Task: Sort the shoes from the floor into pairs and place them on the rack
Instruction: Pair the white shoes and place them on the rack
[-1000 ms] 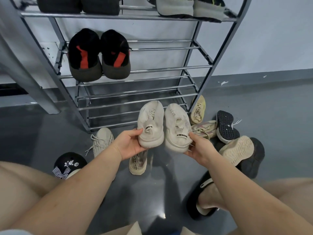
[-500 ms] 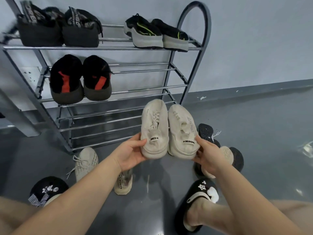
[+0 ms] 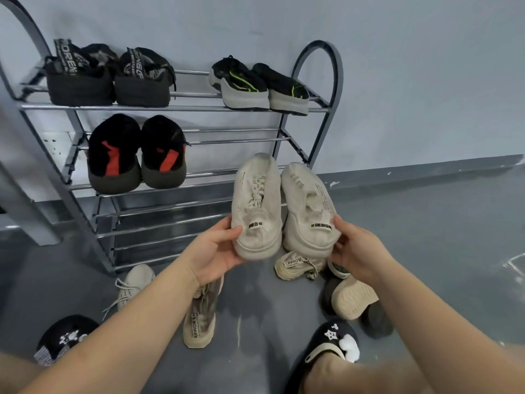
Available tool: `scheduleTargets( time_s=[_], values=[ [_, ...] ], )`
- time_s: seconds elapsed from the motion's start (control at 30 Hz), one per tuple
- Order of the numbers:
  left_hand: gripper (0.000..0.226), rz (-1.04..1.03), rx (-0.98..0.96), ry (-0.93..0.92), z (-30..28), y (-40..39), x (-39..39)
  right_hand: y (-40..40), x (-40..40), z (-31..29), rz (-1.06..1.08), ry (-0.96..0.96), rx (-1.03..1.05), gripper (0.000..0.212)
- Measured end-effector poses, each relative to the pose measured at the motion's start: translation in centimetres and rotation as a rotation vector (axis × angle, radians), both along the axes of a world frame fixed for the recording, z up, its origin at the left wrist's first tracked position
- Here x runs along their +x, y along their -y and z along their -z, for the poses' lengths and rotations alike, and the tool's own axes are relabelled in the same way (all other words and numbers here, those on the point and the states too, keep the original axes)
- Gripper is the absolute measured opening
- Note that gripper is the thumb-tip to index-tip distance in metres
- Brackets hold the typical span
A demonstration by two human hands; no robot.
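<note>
Two cream shoes were held side by side in the air, toes pointed toward the rack (image 3: 309,109). The left cream shoe (image 3: 257,206) was gripped at its heel by the left hand (image 3: 216,251), thumb curled over the top. The right cream shoe (image 3: 308,209) was gripped at its heel by the right hand (image 3: 358,251). Both were raised in front of the rack's right side, level with the lower bars. On the top shelf, a black pair (image 3: 109,78) and a black-and-green pair (image 3: 261,86) were set. On the second shelf, a black-and-red pair (image 3: 137,155) was placed. Beige shoes (image 3: 200,317) were scattered on the grey floor (image 3: 440,237) beneath the hands.
</note>
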State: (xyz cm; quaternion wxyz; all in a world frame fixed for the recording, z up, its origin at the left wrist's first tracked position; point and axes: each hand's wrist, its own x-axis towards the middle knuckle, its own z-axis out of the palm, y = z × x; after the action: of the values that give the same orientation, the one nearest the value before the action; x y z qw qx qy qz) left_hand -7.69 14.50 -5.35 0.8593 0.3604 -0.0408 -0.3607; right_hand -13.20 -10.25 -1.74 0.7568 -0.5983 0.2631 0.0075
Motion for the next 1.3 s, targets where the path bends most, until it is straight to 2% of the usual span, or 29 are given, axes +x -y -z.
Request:
scheduleTargets(
  time_s=[0.07,0.17,0.23,0.3,0.33,0.5,0.8,0.93,1.1,1.3],
  values=[
    [0.097,-0.015,-0.01,0.007,-0.4,-0.1,0.6,-0.1,1.2,-1.2,-0.04,-0.006,-0.027,0.021],
    [0.097,-0.05,-0.018,0.003,-1.4,-0.2,1.5,0.0,3.2,-2.7,-0.112,-0.025,-0.07,0.02],
    [0.086,-0.082,-0.018,0.01,-2.1,-0.2,2.2,0.1,4.7,-3.5,-0.148,-0.035,-0.087,0.019],
    [0.058,-0.123,-0.004,0.006,-2.9,0.0,3.1,0.0,6.2,-4.2,-0.166,-0.033,-0.1,0.018],
    [0.05,-0.14,0.014,0.003,-3.3,0.1,3.6,0.1,7.0,-4.4,-0.167,-0.031,-0.103,0.018],
    [0.035,-0.191,0.148,-0.007,-4.5,0.5,6.5,0.0,10.5,-2.8,-0.117,-0.04,-0.042,0.02],
    [0.039,-0.256,0.298,-0.062,-6.2,1.0,12.9,-1.5,17.5,-2.7,-0.074,-0.035,-0.019,0.02],
    [0.038,-0.298,0.283,-0.093,-6.0,1.4,14.7,-1.1,19.7,-2.5,-0.05,-0.011,-0.054,0.022],
    [0.038,-0.342,0.177,-0.149,-4.7,2.1,16.3,-1.5,21.8,-1.8,-0.08,0.018,-0.099,0.025],
    [0.038,-0.353,0.181,-0.142,-3.4,2.9,17.9,-1.3,24.1,-0.9,-0.091,0.015,-0.209,0.025]
  ],
)
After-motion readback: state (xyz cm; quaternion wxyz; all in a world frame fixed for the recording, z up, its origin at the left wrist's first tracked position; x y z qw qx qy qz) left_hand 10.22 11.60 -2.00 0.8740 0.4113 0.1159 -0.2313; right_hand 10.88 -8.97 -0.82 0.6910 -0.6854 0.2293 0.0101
